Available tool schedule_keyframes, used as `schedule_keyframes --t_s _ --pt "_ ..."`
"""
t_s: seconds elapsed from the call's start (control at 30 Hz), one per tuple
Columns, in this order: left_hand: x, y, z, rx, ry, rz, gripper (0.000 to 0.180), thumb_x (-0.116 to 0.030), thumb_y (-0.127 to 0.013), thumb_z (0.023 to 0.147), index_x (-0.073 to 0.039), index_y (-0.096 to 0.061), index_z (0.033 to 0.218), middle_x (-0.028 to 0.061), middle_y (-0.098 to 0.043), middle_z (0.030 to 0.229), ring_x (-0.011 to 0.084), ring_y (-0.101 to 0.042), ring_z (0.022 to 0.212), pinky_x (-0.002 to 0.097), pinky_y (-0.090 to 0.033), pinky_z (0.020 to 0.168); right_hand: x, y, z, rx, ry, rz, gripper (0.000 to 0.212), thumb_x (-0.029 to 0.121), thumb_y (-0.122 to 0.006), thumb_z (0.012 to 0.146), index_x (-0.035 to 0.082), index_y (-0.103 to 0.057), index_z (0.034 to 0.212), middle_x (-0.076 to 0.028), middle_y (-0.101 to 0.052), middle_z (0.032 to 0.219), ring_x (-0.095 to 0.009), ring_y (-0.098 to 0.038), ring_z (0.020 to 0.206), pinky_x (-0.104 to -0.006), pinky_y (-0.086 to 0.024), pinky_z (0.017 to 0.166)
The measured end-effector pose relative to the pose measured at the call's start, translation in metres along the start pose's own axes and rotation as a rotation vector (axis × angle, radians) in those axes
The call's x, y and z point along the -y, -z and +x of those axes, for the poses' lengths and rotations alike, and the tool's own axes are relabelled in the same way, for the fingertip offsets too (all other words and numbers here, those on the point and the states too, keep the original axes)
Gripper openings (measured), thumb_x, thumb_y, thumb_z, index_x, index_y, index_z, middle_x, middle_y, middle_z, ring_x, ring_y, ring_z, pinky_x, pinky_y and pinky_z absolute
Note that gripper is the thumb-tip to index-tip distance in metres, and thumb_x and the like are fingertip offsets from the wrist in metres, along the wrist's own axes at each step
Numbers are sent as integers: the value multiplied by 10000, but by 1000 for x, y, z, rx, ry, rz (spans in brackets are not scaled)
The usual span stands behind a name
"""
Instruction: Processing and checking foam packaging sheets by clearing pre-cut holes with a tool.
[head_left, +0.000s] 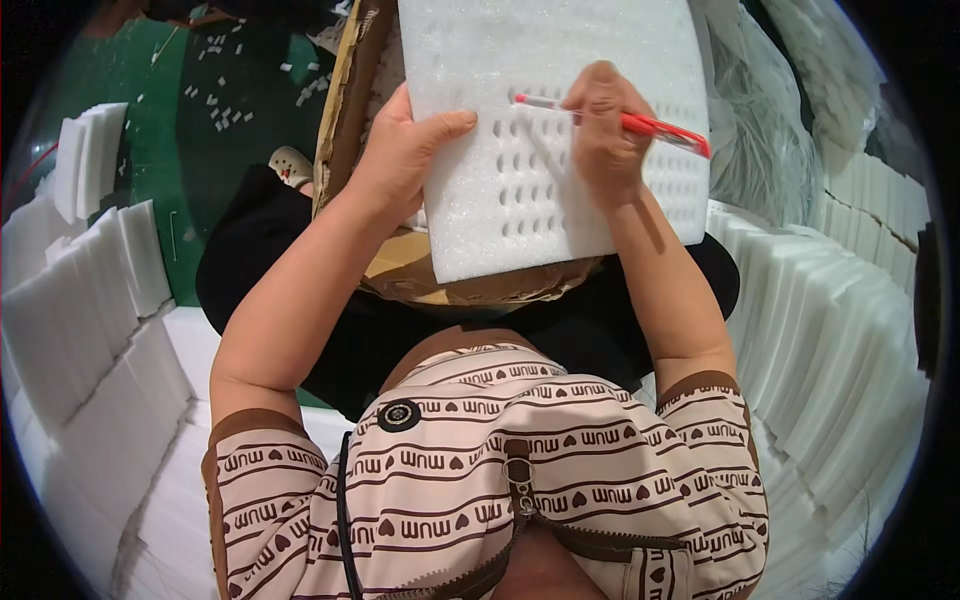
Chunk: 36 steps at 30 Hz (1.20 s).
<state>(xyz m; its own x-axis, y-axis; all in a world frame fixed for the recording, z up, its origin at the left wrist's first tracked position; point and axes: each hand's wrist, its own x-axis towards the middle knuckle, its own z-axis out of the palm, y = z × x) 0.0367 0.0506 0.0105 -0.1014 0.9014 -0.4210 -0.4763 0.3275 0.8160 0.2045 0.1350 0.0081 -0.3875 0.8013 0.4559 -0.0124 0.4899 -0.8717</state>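
A white foam sheet (560, 50) with rows of small oval slots is tilted over an open cardboard box (345, 90) in front of me. My left hand (400, 150) grips the sheet's left edge, its thumb lying on top and the other fingers hidden behind. In my right hand (610, 130) is a red pen (665, 132) with a clear barrel end. The pen's red tip points left and meets the sheet near the upper left of the slot rows. My right wrist hangs above the right part of the slots.
Stacks of white foam sheets stand to my left (90, 370) and right (830, 320). Clear plastic bags (760, 110) lie at the far right. Small white foam bits (225, 85) are scattered on the green floor (185, 150). A clog-shod foot (290, 167) shows left of the box.
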Motion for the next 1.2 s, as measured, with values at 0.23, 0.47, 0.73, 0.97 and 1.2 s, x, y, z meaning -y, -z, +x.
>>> schedule_keyframes --t_s 0.23,0.47,0.73,0.97,1.2 --pt "6 -4 0 72 -81 31 512 -60 -658 769 -21 -433 1227 179 -607 1024 253 -641 822 332 -542 688 -3 -8 3 125 27 -156 274 38 -500 897 48 -531 625 0 -469 616 -97 -351 497 -232 -304 470" --pt "8 -5 3 40 -15 -15 532 -60 -659 771 -21 -412 1241 177 -602 1032 256 -640 831 331 -548 709 6 -3 2 -23 -86 -13 411 248 -463 982 42 -529 632 11 -451 594 -83 -369 526 -214 -332 516" --pt "21 -16 1 90 13 -124 494 -19 -647 769 -9 -423 1209 187 -581 1053 253 -613 885 341 -537 764 10 -6 12 15 1 -101 353 163 -485 948 41 -514 618 7 -468 583 -92 -376 503 -230 -321 477" --pt "14 -10 0 73 59 -125 507 -17 -648 774 -17 -409 1223 190 -571 1073 251 -606 906 341 -533 780 21 -4 8 84 -180 -29 389 213 -478 976 40 -513 630 -7 -443 587 -93 -362 532 -243 -323 502" --pt "23 -13 0 153 -62 1 515 -2 -639 780 -26 -399 1234 189 -566 1088 241 -601 916 331 -530 785 -7 -14 5 156 168 -352 273 63 -510 893 48 -505 621 -15 -502 564 -109 -395 464 -258 -327 444"
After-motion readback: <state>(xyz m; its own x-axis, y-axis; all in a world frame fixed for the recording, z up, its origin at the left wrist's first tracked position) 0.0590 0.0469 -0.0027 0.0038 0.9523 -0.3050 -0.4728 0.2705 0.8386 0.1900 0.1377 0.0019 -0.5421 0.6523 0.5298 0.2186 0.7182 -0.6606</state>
